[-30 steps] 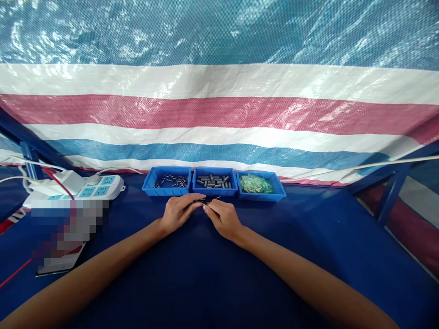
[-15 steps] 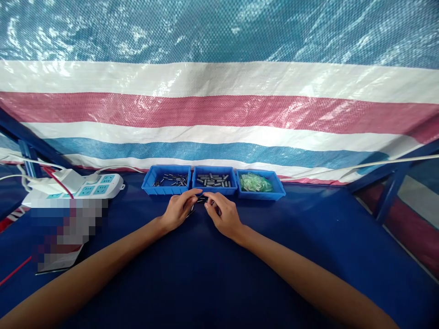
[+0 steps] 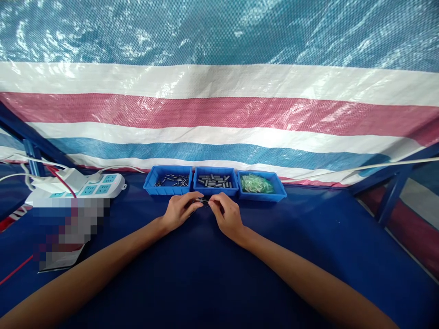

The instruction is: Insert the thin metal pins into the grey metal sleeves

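My left hand [image 3: 179, 211] and my right hand [image 3: 227, 214] meet fingertip to fingertip on the dark blue table, just in front of the middle tray. Both are closed in a pinch on a small dark metal part [image 3: 203, 201] between them; its shape is too small to make out. Behind the hands stand three blue trays in a row: the left tray [image 3: 167, 180] holds thin metal pins, the middle tray [image 3: 214, 181] holds short grey cylinders, and the right tray [image 3: 261, 186] holds pale green pieces.
A white power strip [image 3: 89, 186] with cables lies at the left, and a blurred flat object [image 3: 63, 230] sits in front of it. A striped tarp [image 3: 219, 105] hangs behind the trays. The blue table frame [image 3: 391, 192] shows at the right.
My hands have shifted a little in front of the middle tray and their fingertips have closed together again on the small part. The trays have not moved.
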The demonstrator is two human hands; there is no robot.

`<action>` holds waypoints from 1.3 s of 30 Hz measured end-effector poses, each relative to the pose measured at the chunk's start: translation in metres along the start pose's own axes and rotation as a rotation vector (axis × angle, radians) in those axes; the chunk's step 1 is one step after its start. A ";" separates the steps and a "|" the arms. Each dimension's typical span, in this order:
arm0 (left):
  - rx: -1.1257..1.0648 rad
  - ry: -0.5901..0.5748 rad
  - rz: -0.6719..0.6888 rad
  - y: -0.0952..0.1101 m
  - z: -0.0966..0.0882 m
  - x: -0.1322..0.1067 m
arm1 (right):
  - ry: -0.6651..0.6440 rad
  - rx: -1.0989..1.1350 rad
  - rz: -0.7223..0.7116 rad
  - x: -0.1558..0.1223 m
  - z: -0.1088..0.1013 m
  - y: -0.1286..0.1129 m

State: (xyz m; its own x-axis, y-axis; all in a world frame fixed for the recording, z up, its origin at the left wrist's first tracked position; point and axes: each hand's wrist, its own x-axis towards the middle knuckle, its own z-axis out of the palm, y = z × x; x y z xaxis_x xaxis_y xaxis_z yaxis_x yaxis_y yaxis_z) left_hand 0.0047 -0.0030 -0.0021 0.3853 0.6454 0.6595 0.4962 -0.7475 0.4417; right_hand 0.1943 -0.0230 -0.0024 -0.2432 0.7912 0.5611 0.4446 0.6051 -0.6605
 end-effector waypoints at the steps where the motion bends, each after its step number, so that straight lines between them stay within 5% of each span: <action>1: -0.007 0.013 0.001 0.001 -0.001 0.002 | 0.013 0.005 0.010 0.001 -0.001 0.000; 10: -0.066 0.059 0.061 0.000 0.000 0.002 | 0.047 0.010 -0.007 0.002 -0.002 -0.003; 18: -0.055 0.086 0.071 0.004 -0.002 0.000 | -0.089 -0.055 -0.153 -0.001 0.004 0.003; 24: -0.049 0.099 -0.066 0.000 -0.002 -0.001 | -0.089 -0.127 -0.112 -0.001 0.004 0.002; 29: -0.032 0.068 0.046 -0.004 0.002 -0.001 | -0.050 -0.102 -0.038 -0.001 0.004 0.003; 39: 0.010 -0.042 -0.026 -0.011 0.009 -0.006 | -0.072 -0.130 -0.127 0.002 0.004 0.001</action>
State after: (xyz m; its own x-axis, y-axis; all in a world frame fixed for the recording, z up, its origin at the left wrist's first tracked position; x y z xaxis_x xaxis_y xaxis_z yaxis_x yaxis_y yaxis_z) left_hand 0.0035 0.0031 -0.0161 0.4039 0.6710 0.6218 0.5141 -0.7287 0.4524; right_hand 0.1913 -0.0207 -0.0042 -0.3632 0.7161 0.5961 0.5125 0.6878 -0.5140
